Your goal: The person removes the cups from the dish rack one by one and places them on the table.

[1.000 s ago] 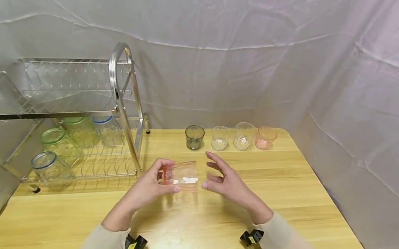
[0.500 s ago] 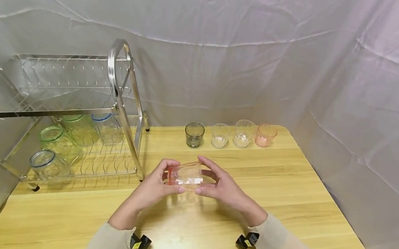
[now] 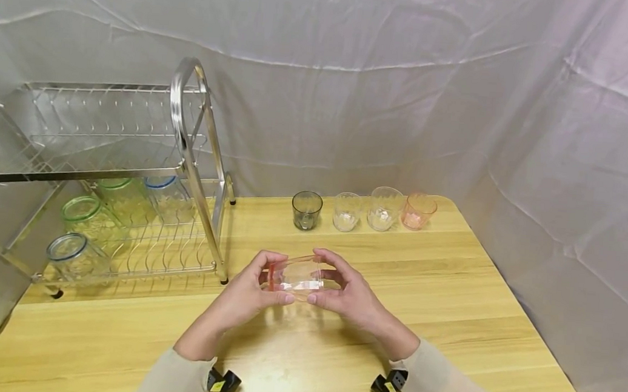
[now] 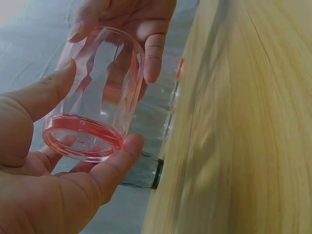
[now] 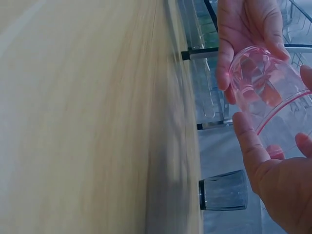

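Observation:
A clear pink glass (image 3: 298,276) lies on its side in the air above the table, held between both hands. My left hand (image 3: 250,285) grips it round the thick pink base, which shows well in the left wrist view as a red-tinted ring, the glass's base (image 4: 83,136). At the rim end, my right hand (image 3: 348,292) holds it with thumb and fingers on opposite sides. From the right wrist, the rim of the pink glass (image 5: 282,109) faces the right palm.
Along the table's back edge stand a grey glass (image 3: 306,210), two clear glasses (image 3: 347,212) and a pink glass (image 3: 418,212). At left, a two-tier metal dish rack (image 3: 199,194) holds several green- and blue-edged glasses (image 3: 78,258) on its lower tier. Grey cloth (image 3: 320,111) hangs behind.
My right hand has come left to the rim end of the pink glass and taken hold of it. The left hand and glass have shifted slightly right.

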The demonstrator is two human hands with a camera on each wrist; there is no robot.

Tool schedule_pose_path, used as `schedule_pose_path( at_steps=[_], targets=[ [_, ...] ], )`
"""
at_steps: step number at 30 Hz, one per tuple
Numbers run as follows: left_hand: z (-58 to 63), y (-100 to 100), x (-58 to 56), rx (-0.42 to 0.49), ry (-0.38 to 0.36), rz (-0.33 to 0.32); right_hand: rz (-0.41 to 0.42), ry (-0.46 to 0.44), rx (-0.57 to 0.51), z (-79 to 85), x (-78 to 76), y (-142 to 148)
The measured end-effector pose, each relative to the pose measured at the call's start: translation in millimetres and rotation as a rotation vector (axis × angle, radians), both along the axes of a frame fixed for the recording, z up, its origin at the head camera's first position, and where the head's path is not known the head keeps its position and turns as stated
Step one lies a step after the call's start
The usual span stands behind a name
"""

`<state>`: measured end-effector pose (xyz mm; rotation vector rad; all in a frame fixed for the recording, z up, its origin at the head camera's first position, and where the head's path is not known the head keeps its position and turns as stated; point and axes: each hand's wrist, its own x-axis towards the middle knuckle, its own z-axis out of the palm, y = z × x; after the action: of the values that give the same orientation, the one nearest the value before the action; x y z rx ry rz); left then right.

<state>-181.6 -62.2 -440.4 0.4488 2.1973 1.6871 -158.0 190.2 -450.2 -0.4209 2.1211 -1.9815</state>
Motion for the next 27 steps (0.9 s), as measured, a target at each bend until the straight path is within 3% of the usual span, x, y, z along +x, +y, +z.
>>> schedule_pose_path(
  at_steps=[12,17,21,27],
  targets=[
    [1.3,1.8,0.5,0.031,0.013,0.008,-0.056,0.056,0.005,-0.5,0.3,-2.0],
    [4.6,1.4,4.4,-0.035,0.014,0.034,-0.077,0.049,0.013,0.7,0.7,0.4],
    [17.2,-7.9,12.3,-0.155,0.068,0.039,-0.122,0.067,0.036,1.6,-2.9,9.1],
    [50.1,-45.6,27.9,-0.504,0.268,0.103,-0.172,0.103,0.177,10.4,-16.9,31.5]
  ],
)
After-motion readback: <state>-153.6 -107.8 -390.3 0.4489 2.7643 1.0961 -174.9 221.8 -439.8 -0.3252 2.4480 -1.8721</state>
